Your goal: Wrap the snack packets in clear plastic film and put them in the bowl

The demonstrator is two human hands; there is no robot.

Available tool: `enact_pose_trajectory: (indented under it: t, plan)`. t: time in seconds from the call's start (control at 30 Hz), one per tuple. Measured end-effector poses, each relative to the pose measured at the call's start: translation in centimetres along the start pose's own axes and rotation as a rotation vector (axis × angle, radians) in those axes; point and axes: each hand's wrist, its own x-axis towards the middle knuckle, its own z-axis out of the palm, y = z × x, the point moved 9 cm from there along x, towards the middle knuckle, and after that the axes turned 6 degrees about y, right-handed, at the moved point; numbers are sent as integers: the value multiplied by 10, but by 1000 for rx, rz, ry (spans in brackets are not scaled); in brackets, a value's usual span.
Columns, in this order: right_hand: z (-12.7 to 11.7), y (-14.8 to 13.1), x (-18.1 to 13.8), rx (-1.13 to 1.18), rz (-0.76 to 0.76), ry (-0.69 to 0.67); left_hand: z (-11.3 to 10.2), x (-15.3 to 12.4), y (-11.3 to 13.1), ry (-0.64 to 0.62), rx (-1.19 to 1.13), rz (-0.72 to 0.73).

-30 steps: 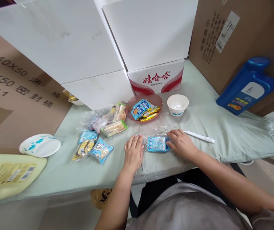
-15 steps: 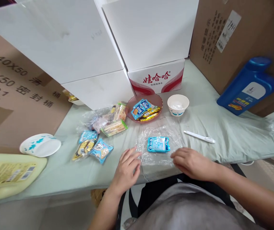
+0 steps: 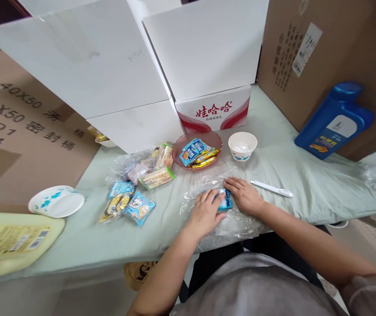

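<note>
A small blue snack packet lies on a sheet of crinkled clear plastic film spread on the pale green table cover. My left hand rests flat over the packet's left part and hides most of it. My right hand lies just to the packet's right, with its fingers stretched out and pressing on the film at the packet's upper edge. Both hands are near the table's front edge.
Behind the hands stand a pink plate of wrapped snacks, a small white bowl and a white pen. Loose snack packets lie at the left, with a patterned bowl and a yellow bottle. A blue jug and white boxes stand behind.
Both hands drew back towards the table edge, which left the packet bare on the opened film. They have now come forward again, the left onto the packet, the right beside it.
</note>
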Motion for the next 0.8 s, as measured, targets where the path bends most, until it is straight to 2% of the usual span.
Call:
enact_pose_trajectory:
  t: [0.07, 0.13, 0.33, 0.43, 0.53, 0.63, 0.8]
  plan:
    - [9, 6, -2, -23, 1, -2, 13, 4, -8, -33, 49, -37]
    - [11, 8, -5, -27, -5, -3, 16, 3, -14, -36, 69, -32]
    - [6, 6, -4, -28, 5, 15, 0, -2, -21, 80, 89, 85]
    - [5, 5, -3, -31, 7, 20, 0, 0, -20, 51, 76, 119]
    - [3, 3, -3, -28, 6, 13, 5, 5, -21, -30, 79, 55]
    - [3, 2, -4, -35, 6, -5, 6, 11, -22, -53, 125, -50]
    - [3, 2, -4, -49, 7, -7, 9, 12, -20, -65, 121, -56]
